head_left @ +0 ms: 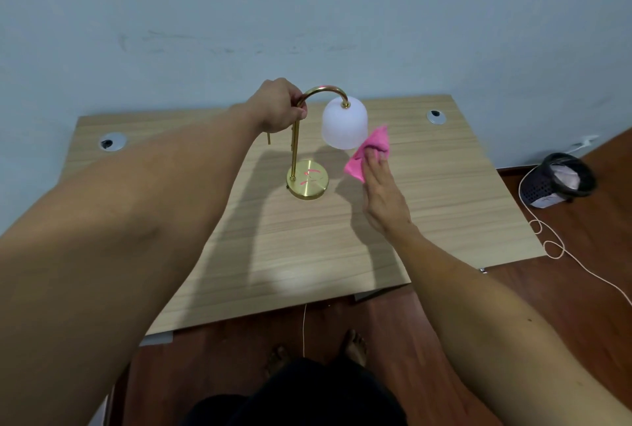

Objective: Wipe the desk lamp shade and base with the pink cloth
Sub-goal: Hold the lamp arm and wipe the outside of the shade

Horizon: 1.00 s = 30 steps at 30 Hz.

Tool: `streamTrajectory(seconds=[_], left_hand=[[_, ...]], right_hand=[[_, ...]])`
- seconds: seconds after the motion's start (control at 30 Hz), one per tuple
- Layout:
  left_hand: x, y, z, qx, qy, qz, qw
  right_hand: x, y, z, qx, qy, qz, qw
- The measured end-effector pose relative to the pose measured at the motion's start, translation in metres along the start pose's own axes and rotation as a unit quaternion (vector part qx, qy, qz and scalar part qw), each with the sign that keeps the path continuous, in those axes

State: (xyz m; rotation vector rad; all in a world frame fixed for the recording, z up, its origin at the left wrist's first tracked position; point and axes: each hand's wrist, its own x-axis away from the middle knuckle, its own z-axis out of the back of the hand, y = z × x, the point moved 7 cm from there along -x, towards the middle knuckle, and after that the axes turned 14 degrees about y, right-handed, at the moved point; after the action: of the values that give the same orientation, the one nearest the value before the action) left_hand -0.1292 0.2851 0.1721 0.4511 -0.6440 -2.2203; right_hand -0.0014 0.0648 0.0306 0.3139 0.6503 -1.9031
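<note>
A brass desk lamp stands mid-desk, with a round gold base (308, 183), a curved stem (294, 148) and a white frosted shade (344, 125) hanging from the arch. My left hand (278, 105) is closed around the stem just below the curve. My right hand (381, 189) holds the pink cloth (370, 151) with flat fingers, pressing it against the lower right side of the shade. The cloth's lower corner hangs free above the desk.
The light wooden desk (307, 237) meets a pale blue wall and has two cable grommets (113, 142) (436, 116). On the floor to the right stands a dark mesh bin (557, 183), and a white cord (554, 248) runs past it. My feet show below the desk's front edge.
</note>
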Motion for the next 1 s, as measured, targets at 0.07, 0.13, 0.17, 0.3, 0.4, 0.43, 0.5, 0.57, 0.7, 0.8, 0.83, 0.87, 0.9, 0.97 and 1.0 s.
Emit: streamTrajectory(seconds=[0.07,0.13,0.17,0.3,0.4,0.43,0.5,0.57,0.7,0.8,0.83,0.87,0.9,0.97,1.0], left_hand=[[0.000,0.000,0.000,0.002,0.000,0.003,1.000],[0.000,0.001,0.000,0.005,-0.002,0.007,1.000],[0.000,0.001,0.000,0.004,-0.003,0.007,1.000],[0.000,0.001,0.000,0.003,-0.001,0.011,1.000],[0.001,0.000,0.000,0.005,0.000,0.013,1.000],[0.002,0.000,0.001,0.007,0.001,0.014,1.000],[0.002,-0.001,0.001,0.011,0.005,0.016,1.000],[0.003,-0.001,0.000,0.013,0.006,0.020,1.000],[0.003,-0.002,0.000,0.019,0.007,0.027,0.999],[0.003,-0.002,-0.001,0.017,0.008,0.030,0.999],[0.002,-0.002,-0.001,0.018,0.007,0.032,0.999],[0.001,-0.001,-0.002,0.018,0.006,0.033,0.999],[0.001,0.000,-0.002,0.017,0.006,0.032,0.999],[0.001,0.000,-0.003,0.015,0.004,0.032,0.999],[0.000,-0.001,-0.003,0.016,0.005,0.034,0.999]], right_hand=[[-0.003,0.016,0.015,-0.079,0.027,-0.212,0.974],[-0.007,0.035,0.019,-0.181,0.052,-0.464,0.866],[-0.009,0.039,0.015,-0.231,0.056,-0.539,0.808],[-0.035,0.010,0.013,-0.409,0.093,-0.609,0.673],[-0.049,-0.031,0.009,-0.519,0.116,-0.634,0.562],[-0.050,-0.043,0.003,-0.542,0.111,-0.641,0.531],[-0.049,-0.056,-0.006,-0.563,0.100,-0.661,0.486],[-0.049,-0.060,-0.011,-0.582,0.103,-0.664,0.457],[-0.056,-0.047,-0.003,-0.586,0.110,-0.662,0.455],[-0.061,-0.034,0.010,-0.541,0.077,-0.678,0.491],[-0.063,-0.028,0.014,-0.517,0.072,-0.684,0.510],[-0.065,-0.022,0.017,-0.493,0.076,-0.690,0.524],[-0.066,-0.018,0.022,-0.472,0.090,-0.693,0.538],[-0.069,-0.013,0.026,-0.433,0.136,-0.675,0.581],[-0.071,-0.014,0.026,-0.412,0.152,-0.654,0.616]])
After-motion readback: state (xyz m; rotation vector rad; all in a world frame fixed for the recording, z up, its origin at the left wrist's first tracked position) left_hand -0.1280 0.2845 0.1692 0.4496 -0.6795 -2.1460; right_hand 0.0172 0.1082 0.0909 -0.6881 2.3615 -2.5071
